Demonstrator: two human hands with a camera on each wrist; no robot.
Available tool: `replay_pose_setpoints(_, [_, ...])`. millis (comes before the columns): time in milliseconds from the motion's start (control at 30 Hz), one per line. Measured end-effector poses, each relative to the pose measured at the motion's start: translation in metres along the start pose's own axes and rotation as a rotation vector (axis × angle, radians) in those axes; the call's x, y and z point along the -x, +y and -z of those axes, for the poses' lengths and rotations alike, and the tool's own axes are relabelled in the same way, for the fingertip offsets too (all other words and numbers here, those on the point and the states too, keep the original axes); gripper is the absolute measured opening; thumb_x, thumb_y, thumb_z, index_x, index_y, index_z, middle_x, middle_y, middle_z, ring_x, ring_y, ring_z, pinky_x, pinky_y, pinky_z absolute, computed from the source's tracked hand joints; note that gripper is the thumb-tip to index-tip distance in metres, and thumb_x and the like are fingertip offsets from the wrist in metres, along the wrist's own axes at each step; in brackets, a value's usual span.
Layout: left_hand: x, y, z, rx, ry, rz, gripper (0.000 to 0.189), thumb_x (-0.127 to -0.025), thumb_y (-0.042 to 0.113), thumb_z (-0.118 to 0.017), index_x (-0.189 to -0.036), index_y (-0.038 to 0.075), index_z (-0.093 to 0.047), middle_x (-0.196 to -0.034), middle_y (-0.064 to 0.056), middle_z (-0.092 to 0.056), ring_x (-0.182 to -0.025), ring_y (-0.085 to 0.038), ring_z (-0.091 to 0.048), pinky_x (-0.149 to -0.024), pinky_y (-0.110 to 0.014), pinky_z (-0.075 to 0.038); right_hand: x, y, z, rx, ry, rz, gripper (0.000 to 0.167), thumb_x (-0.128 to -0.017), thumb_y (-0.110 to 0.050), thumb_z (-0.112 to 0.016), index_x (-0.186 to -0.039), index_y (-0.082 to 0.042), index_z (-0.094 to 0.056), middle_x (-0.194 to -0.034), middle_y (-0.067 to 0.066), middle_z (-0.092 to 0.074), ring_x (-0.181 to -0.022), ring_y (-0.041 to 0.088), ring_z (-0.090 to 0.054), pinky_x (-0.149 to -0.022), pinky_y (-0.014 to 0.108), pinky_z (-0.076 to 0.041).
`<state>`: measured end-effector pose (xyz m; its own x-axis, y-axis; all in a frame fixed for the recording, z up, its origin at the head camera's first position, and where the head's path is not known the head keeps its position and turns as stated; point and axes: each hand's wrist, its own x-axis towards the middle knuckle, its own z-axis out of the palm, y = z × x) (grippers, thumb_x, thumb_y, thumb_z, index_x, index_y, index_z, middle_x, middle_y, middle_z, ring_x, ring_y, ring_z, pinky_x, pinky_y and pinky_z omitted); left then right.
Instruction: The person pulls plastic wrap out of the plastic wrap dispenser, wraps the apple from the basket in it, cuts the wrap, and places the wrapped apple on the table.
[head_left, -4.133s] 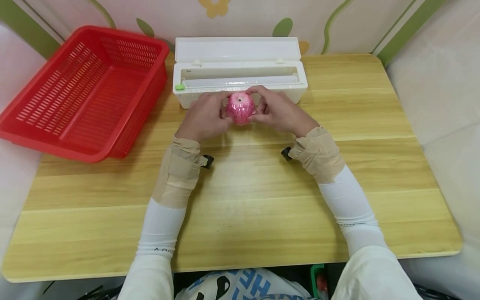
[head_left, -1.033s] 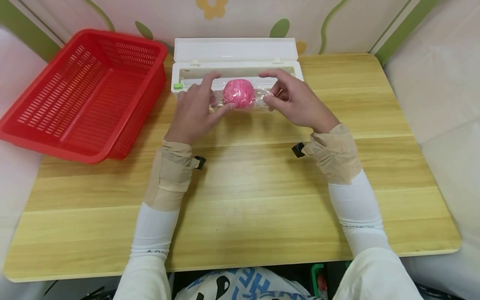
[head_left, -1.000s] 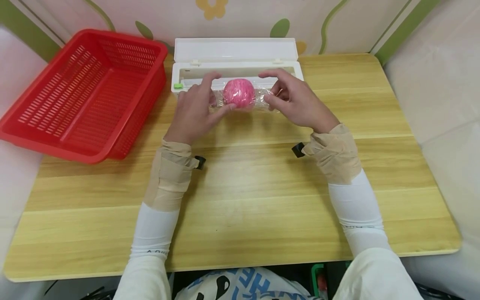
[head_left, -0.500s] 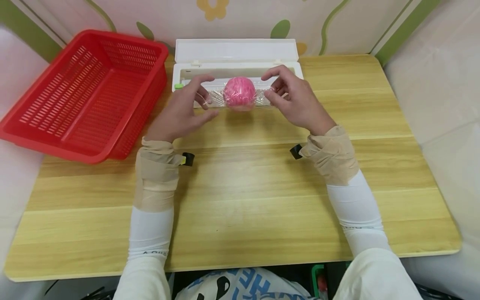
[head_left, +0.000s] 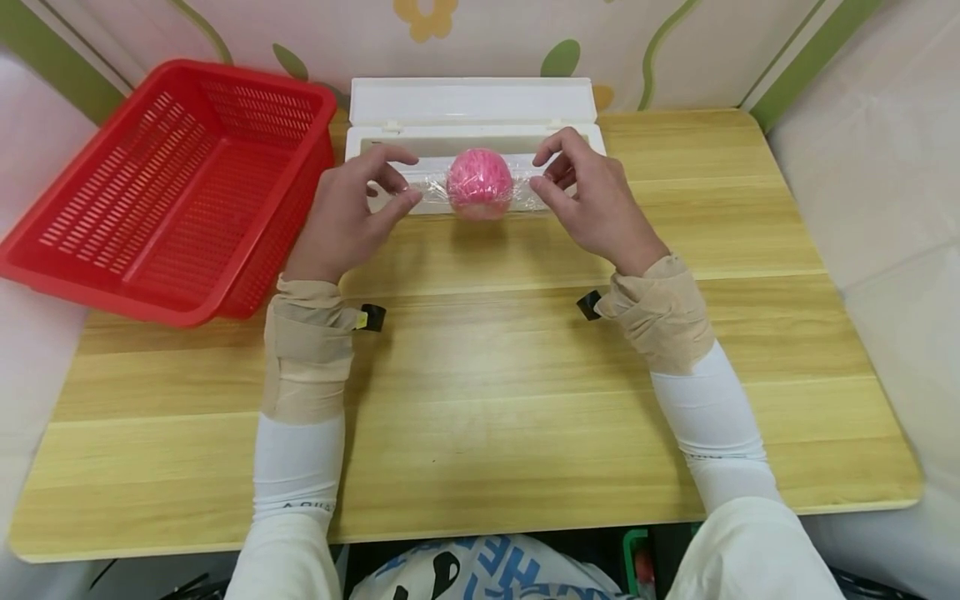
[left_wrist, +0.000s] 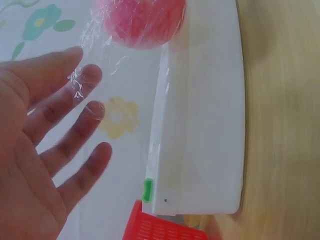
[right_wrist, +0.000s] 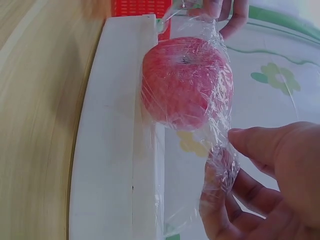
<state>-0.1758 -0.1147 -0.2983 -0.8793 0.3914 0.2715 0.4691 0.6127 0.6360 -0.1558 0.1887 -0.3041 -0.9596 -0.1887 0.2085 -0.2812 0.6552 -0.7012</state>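
Note:
A pink-red apple (head_left: 480, 183) wrapped in clear plastic wrap (right_wrist: 220, 100) is up in front of the white wrap dispenser (head_left: 360, 146), between my hands. The wrap stretches out in loose ends on both sides of the apple. My left hand (head_left: 341, 217) holds the left end near its thumb and fingertips, the other fingers spread in the left wrist view. My right hand (head_left: 596, 204) pinches the bunched right end between thumb and fingers. Neither hand touches the apple itself. The dispenser's lid (head_left: 472, 100) is raised, and the apple and film hide part of its front.
A red slotted basket (head_left: 277, 242) stands at the left on the wooden table (head_left: 480, 400), close to my left forearm. The patterned wall covering (head_left: 495, 33) rises just behind the dispenser. A green-rimmed container (head_left: 633, 542) is partly visible below the table's front edge.
Both hands were close around the apple at first, then moved apart to the wrap ends. My left hand has moved left, and its thumb and fingertips have drawn together on the film. The apple has risen slightly.

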Motion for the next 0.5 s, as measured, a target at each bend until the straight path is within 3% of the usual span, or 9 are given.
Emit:
replay_pose_setpoints(200, [0.0012, 0.0043, 0.0013, -0.046, -0.003, 0.034, 0.030, -0.103, 0.020, -0.069, -0.132, 0.011, -0.067, -0.109, -0.013, -0.075, -0.094, -0.026, -0.067, -0.086, -0.040, -0.056, 0.0009, -0.0021, -0.0008, 0.035, 0.017, -0.002, 0.021, -0.106, -0.020, -0.065, -0.120, -0.007, -0.058, -0.101, 0.012, -0.070, -0.091, 0.023, -0.067, -0.085, 0.034, -0.052])
replay_pose_setpoints(333, [0.0005, 0.0052, 0.0008, -0.074, -0.027, 0.012, 0.028, -0.104, 0.018, -0.067, -0.131, 0.011, -0.067, -0.111, -0.011, -0.073, -0.092, -0.025, -0.064, -0.081, -0.035, -0.052, 0.0020, -0.0038, -0.0009, 0.046, 0.011, -0.009, 0.017, -0.106, -0.019, -0.064, -0.118, -0.008, -0.063, -0.100, 0.012, -0.072, -0.091, 0.023, -0.067, -0.082, 0.034, -0.052])
replay_pose_setpoints(500, [0.0012, 0.0071, 0.0008, -0.137, -0.010, -0.031, 0.027, -0.105, 0.017, -0.064, -0.131, 0.010, -0.069, -0.109, -0.012, -0.071, -0.097, -0.026, -0.061, -0.084, -0.039, -0.049, 0.0013, -0.0032, -0.0017, 0.062, 0.024, 0.024, 0.019, -0.107, -0.017, -0.062, -0.121, -0.006, -0.069, -0.103, 0.012, -0.073, -0.091, 0.024, -0.067, -0.081, 0.034, -0.052])
